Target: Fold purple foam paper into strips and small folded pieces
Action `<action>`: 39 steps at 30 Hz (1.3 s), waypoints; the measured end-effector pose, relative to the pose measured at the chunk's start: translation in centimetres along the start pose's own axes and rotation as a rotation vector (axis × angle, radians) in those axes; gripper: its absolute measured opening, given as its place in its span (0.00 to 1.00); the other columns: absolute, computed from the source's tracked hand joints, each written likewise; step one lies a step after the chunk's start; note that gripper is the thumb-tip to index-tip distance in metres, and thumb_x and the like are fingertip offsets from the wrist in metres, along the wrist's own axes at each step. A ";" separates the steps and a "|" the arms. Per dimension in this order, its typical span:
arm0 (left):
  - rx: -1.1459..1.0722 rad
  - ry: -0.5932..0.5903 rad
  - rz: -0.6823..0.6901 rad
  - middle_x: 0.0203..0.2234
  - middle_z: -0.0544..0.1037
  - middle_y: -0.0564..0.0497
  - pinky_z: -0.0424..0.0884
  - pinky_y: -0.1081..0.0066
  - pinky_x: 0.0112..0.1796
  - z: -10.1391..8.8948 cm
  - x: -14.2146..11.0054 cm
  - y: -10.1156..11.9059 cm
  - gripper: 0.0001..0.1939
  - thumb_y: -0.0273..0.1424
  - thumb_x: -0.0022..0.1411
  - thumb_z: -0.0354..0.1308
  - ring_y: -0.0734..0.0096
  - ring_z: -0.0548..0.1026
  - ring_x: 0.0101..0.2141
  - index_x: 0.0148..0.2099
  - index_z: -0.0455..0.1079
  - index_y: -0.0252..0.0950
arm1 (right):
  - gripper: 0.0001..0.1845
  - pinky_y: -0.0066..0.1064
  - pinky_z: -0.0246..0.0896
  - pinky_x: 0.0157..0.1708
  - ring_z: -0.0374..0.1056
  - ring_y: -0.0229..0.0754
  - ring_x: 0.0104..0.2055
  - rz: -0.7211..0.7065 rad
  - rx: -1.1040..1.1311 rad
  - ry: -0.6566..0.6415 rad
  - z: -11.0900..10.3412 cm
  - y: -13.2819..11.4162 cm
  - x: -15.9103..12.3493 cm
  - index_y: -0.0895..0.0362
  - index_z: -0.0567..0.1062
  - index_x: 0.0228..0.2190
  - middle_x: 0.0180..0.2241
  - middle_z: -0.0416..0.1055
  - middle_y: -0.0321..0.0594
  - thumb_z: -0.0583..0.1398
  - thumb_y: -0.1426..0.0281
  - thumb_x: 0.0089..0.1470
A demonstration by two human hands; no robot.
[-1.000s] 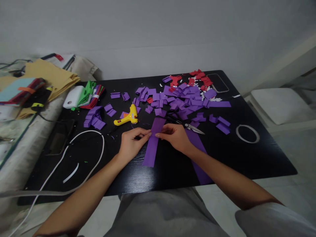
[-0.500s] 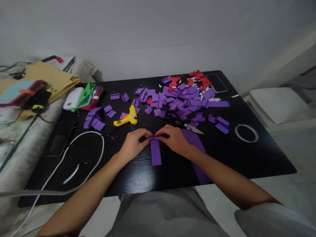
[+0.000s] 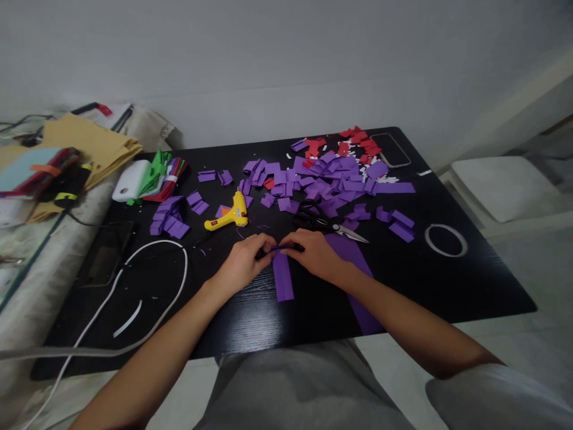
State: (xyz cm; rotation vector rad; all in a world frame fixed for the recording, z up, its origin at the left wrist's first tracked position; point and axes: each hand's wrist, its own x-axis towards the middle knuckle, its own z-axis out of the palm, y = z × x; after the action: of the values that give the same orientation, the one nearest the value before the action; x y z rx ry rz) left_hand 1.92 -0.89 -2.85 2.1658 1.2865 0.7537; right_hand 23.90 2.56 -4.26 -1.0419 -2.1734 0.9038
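Note:
A purple paper strip hangs toward me from between my hands, its far end pinched by both. My left hand grips the left side of that end between thumb and fingers. On the other side, my right hand pinches it the same way; the exact fold under the fingertips is too small to make out. Just beyond my right hand lie black-handled scissors, partly over a long purple paper sheet that runs under my right forearm. A yellow glue gun rests beyond my left hand.
Many folded purple pieces are heaped at the back, with red pieces and white scraps behind. A white cable loops at left, near a phone. A pale ring lies at right; bundled green paper stands back left.
The far end of the purple strip looks turned or folded a little more between my fingertips. Both hands stay in nearly the same place; the view has shifted slightly.

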 end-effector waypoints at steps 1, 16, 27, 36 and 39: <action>0.000 0.002 -0.004 0.30 0.74 0.56 0.69 0.74 0.34 0.0 0.0 0.0 0.06 0.25 0.65 0.62 0.73 0.74 0.30 0.44 0.71 0.38 | 0.08 0.32 0.66 0.40 0.73 0.40 0.36 0.007 -0.004 -0.002 0.0 0.0 0.0 0.56 0.83 0.38 0.34 0.79 0.39 0.69 0.79 0.56; -0.035 -0.009 -0.013 0.31 0.77 0.53 0.71 0.71 0.36 -0.1 0.2 0.1 0.06 0.23 0.61 0.61 0.70 0.76 0.33 0.41 0.75 0.37 | 0.07 0.32 0.66 0.43 0.75 0.41 0.39 0.039 0.072 -0.010 -0.5 -0.9 0.1 0.56 0.83 0.36 0.35 0.82 0.40 0.68 0.79 0.56; -0.613 0.033 -0.285 0.28 0.78 0.54 0.72 0.73 0.33 -0.4 0.4 0.8 0.10 0.35 0.59 0.68 0.74 0.74 0.28 0.40 0.75 0.36 | 0.18 0.29 0.68 0.31 0.73 0.38 0.28 0.376 0.726 -0.039 -0.8 -1.0 0.6 0.59 0.82 0.27 0.26 0.80 0.36 0.77 0.60 0.38; -0.617 0.187 -0.330 0.22 0.76 0.56 0.70 0.75 0.28 0.0 0.4 1.5 0.15 0.39 0.54 0.73 0.76 0.71 0.23 0.34 0.74 0.35 | 0.15 0.32 0.71 0.38 0.76 0.39 0.32 0.357 0.732 -0.029 -0.6 -1.5 0.4 0.58 0.81 0.30 0.29 0.80 0.36 0.74 0.62 0.44; -0.622 0.205 -0.330 0.22 0.75 0.56 0.70 0.75 0.28 0.0 0.4 1.7 0.15 0.39 0.54 0.73 0.77 0.70 0.23 0.33 0.74 0.35 | 0.11 0.33 0.72 0.42 0.77 0.40 0.36 0.318 0.727 0.030 -0.4 -1.7 0.2 0.58 0.80 0.33 0.33 0.81 0.38 0.71 0.65 0.48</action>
State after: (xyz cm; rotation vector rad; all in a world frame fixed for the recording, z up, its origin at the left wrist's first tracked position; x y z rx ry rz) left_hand 3.12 -1.24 -1.60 1.3747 1.2501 1.0800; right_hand 23.31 2.04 -2.64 -1.0069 -1.4574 1.6416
